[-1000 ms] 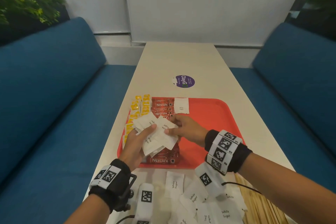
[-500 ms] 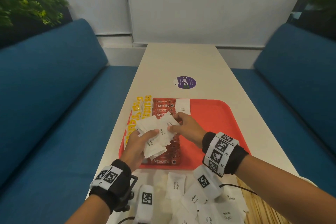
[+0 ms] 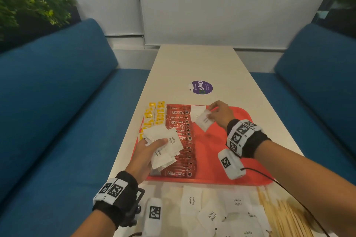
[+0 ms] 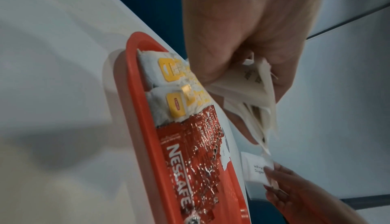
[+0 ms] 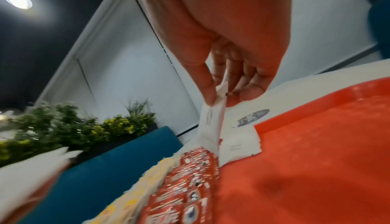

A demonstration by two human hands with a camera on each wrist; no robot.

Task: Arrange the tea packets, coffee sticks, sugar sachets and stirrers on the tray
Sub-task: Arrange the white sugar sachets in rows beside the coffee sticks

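My right hand pinches one sugar sachet by its top edge, thumb against fingertips; it hangs tilted over the tray, low corner just off the surface. Target is the laid sachet at the tray's 12 o'clock edge, butted against the coffee sticks. From my right hand that slot lies at about 9 o'clock, close by; held sachet already overlaps it from the head view. Wrist view: hanging sachet's bottom edge sits right at the seam between the sticks and the laid sachet.

Sticks' long axis runs 9-to-3, stacked in a column going 12-to-6. Tea packets sit in the next column at 9 o'clock of them. My read: the sugar column grows toward 6 o'clock along the sticks' right ends, so this one goes flat just below the laid one.

My left hand grips the fanned sachet stack over the tray's 8 o'clock side, thumb on top. Right hand is nearer the slot; left just feeds.

More loose sachets and stirrers wait on the desk at 6 o'clock.
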